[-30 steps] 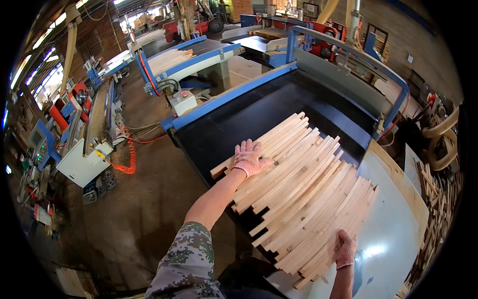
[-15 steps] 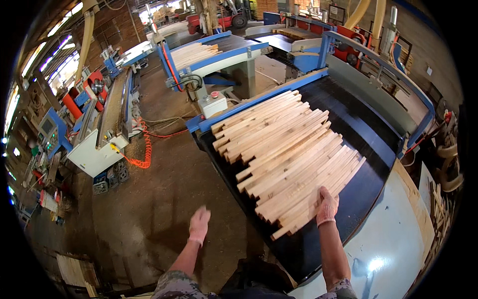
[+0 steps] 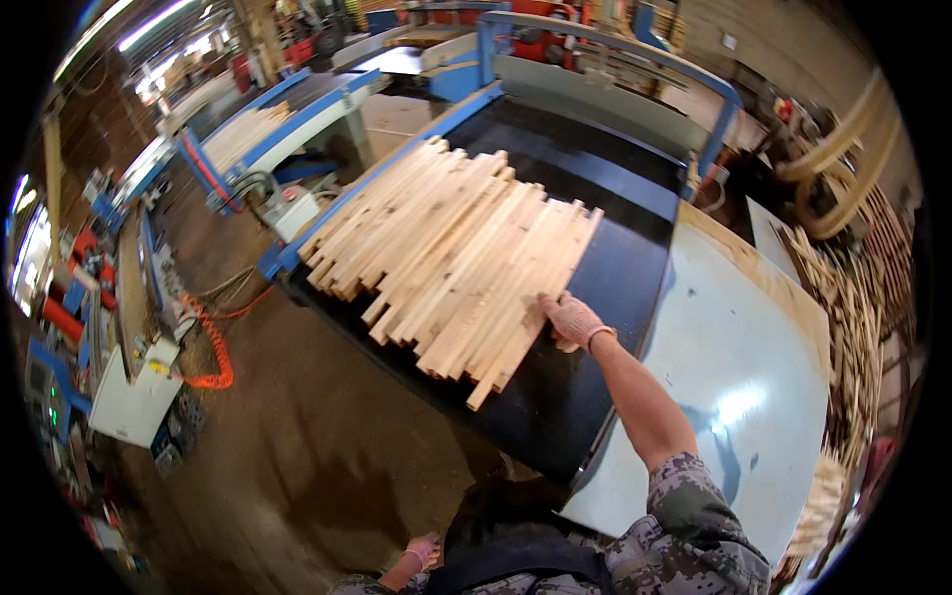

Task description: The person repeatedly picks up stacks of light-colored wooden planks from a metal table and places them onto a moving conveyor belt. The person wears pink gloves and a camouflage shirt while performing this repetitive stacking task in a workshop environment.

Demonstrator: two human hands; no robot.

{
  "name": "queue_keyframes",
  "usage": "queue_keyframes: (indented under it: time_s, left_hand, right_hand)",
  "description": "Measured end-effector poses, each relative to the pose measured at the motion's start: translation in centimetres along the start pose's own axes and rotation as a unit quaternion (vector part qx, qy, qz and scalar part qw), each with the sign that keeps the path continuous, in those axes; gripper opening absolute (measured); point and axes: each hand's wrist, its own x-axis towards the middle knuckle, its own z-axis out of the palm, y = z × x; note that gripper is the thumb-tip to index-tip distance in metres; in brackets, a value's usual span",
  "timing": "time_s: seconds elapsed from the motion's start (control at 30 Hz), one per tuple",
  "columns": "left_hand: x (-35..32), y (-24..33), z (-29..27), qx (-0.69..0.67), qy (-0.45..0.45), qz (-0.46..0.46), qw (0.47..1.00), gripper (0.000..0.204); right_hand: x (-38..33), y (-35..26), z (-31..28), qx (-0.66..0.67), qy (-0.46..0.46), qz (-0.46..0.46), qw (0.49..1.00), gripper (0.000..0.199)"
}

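A spread of pale wooden slats [image 3: 456,248] lies side by side on the black conveyor belt [image 3: 605,268] of a blue-framed machine. My right hand [image 3: 572,319], in a light work glove, rests on the near right edge of the slats, fingers laid over the outermost ones. My left hand [image 3: 424,550], also gloved, hangs low by my body at the bottom of the view, away from the belt, fingers loosely curled around nothing that I can see.
A pale blue-white table [image 3: 734,397] adjoins the belt on the right. Stacks of more slats [image 3: 853,327] stand at the far right. An orange coiled hose [image 3: 213,347] and a white control box [image 3: 134,402] sit on the dusty floor to the left.
My left hand left the slats and dropped down to my side. My right hand moved up onto the near right edge of the slats. My view shifted, so the pile sits further left.
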Motion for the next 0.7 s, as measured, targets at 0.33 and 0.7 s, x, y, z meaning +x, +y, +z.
queue_keyframes:
  time_s: [0.33, 0.7]
  left_hand:
    - [11.2, 13.9, -0.6, 0.178, 0.429, -0.143, 0.874, 0.043]
    - [29.8, 11.2, 14.7, 0.528, 0.285, -0.171, 0.781, 0.057]
  right_hand:
    - [-20.2, 15.5, 7.0, 0.331, -0.336, -0.093, 0.877, 0.077]
    - [-48.7, 44.2, 7.8, 0.432, 0.155, 0.175, 0.871, 0.064]
